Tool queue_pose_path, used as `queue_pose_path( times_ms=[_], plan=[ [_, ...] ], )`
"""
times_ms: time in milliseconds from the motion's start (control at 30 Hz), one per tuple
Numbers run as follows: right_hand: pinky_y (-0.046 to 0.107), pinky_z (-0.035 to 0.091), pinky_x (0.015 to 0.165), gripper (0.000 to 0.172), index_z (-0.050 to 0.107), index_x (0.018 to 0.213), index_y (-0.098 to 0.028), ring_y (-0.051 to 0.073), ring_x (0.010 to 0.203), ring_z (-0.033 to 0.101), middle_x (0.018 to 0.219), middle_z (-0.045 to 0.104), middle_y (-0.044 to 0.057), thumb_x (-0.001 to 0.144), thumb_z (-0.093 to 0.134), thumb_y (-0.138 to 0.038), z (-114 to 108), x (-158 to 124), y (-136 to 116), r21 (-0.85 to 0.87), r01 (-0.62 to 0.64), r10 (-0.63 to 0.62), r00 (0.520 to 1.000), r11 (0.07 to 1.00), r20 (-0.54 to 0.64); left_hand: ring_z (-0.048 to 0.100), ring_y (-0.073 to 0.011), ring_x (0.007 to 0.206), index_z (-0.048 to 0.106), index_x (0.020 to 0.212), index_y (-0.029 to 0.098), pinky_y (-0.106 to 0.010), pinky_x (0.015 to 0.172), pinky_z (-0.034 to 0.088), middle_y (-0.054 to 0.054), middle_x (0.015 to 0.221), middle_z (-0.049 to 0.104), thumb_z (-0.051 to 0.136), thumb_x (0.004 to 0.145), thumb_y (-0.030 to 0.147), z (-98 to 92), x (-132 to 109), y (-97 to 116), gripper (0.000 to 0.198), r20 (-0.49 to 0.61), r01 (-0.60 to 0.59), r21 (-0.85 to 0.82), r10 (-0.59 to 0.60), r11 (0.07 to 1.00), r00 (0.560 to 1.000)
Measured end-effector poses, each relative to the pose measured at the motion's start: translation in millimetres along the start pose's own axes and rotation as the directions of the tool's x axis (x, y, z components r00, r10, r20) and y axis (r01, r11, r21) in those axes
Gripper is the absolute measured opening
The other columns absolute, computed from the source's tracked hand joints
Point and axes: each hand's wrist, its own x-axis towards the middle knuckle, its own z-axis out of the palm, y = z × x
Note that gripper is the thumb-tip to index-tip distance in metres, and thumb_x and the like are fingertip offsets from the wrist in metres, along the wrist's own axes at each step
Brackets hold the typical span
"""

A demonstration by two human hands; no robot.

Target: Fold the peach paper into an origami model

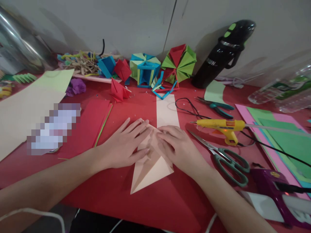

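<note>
A pale cream sheet of folded paper [152, 176] lies on the red tabletop in front of me, with a loose pointed flap at its near end. My left hand [126, 144] rests flat over its left side, fingers stretched and apart, thumb pressing near the middle crease. On the opposite edge, my right hand [178, 145] has its fingers bent and close together, gripping the paper near its far tip. The right thumb is mostly hidden. Just beyond the fingertips lies a pale paper strip [167, 111].
At right are scissors [218, 157], a yellow glue gun [221, 124], pliers [216, 106], a purple tool [269, 184] and coloured sheets [286, 136]. A black bottle [216, 56] and folded paper pieces [145, 68] stand behind. Red paper [85, 129] and a blurred phone [54, 131] lie left.
</note>
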Motion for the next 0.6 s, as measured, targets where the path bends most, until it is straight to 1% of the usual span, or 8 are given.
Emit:
queue_pose_path(
  times_ms=[67, 167, 333, 400, 533, 600],
  plan=[
    [0.043, 0.051, 0.092, 0.028, 0.068, 0.106, -0.020, 0.024, 0.108, 0.059, 0.116, 0.066, 0.009, 0.089, 0.049, -0.009, 0.5, -0.3, 1.4, 0.033, -0.009, 0.009, 1.000, 0.999, -0.010, 0.020, -0.0298, 0.146, 0.024, 0.152, 0.020, -0.055, 0.117, 0.017, -0.010, 0.159, 0.022, 0.029, 0.096, 0.054, -0.3, 0.6, -0.6, 0.065, 0.015, -0.015, -0.008, 0.015, 1.000, 1.000],
    [0.042, 0.052, 0.092, 0.030, 0.069, 0.105, -0.021, 0.023, 0.108, 0.060, 0.116, 0.067, 0.008, 0.089, 0.048, -0.007, 1.3, -0.4, 4.2, 0.070, -0.010, 0.012, 1.000, 0.997, -0.029, 0.018, -0.0298, 0.147, 0.021, 0.152, 0.024, -0.056, 0.117, 0.017, -0.009, 0.160, 0.018, 0.028, 0.097, 0.052, -1.2, 0.9, -0.5, 0.063, 0.027, -0.026, -0.007, 0.026, 1.000, 0.999],
    [0.042, 0.052, 0.092, 0.028, 0.070, 0.105, -0.020, 0.023, 0.108, 0.062, 0.114, 0.069, 0.008, 0.090, 0.049, -0.009, -0.3, 1.0, 3.7, 0.112, -0.052, 0.057, 0.997, 0.992, -0.046, 0.019, -0.0306, 0.147, 0.020, 0.153, 0.027, -0.056, 0.116, 0.017, -0.009, 0.160, 0.018, 0.029, 0.097, 0.051, -1.4, 0.0, -0.1, 0.061, 0.031, -0.027, -0.007, 0.027, 1.000, 0.999],
    [0.041, 0.053, 0.092, 0.026, 0.070, 0.103, -0.020, 0.023, 0.107, 0.062, 0.113, 0.070, 0.008, 0.089, 0.050, -0.010, -1.2, 1.4, 2.8, 0.124, -0.062, 0.068, 0.996, 0.990, -0.051, 0.019, -0.0305, 0.146, 0.020, 0.153, 0.025, -0.056, 0.116, 0.016, -0.009, 0.160, 0.017, 0.028, 0.097, 0.052, -0.9, -0.2, -0.1, 0.063, 0.031, -0.023, 0.001, 0.023, 1.000, 0.999],
    [0.042, 0.053, 0.091, 0.026, 0.069, 0.103, -0.020, 0.022, 0.106, 0.063, 0.113, 0.070, 0.007, 0.088, 0.052, -0.009, -1.2, 1.0, 3.2, 0.133, -0.069, 0.077, 0.995, 0.989, -0.056, 0.018, -0.0295, 0.147, 0.022, 0.152, 0.016, -0.055, 0.117, 0.015, -0.010, 0.160, 0.019, 0.026, 0.096, 0.054, -0.5, 0.3, 0.5, 0.067, 0.031, -0.007, 0.015, 0.006, 1.000, 0.999],
    [0.042, 0.053, 0.091, 0.026, 0.069, 0.103, -0.021, 0.022, 0.107, 0.063, 0.113, 0.070, 0.007, 0.087, 0.052, -0.009, -0.9, 0.4, 4.0, 0.138, -0.069, 0.078, 0.995, 0.988, -0.056, 0.019, -0.0302, 0.146, 0.024, 0.151, 0.015, -0.055, 0.117, 0.015, -0.010, 0.159, 0.021, 0.027, 0.096, 0.054, -0.8, 0.6, 1.0, 0.068, 0.028, 0.001, 0.015, -0.002, 1.000, 1.000]
  ],
)
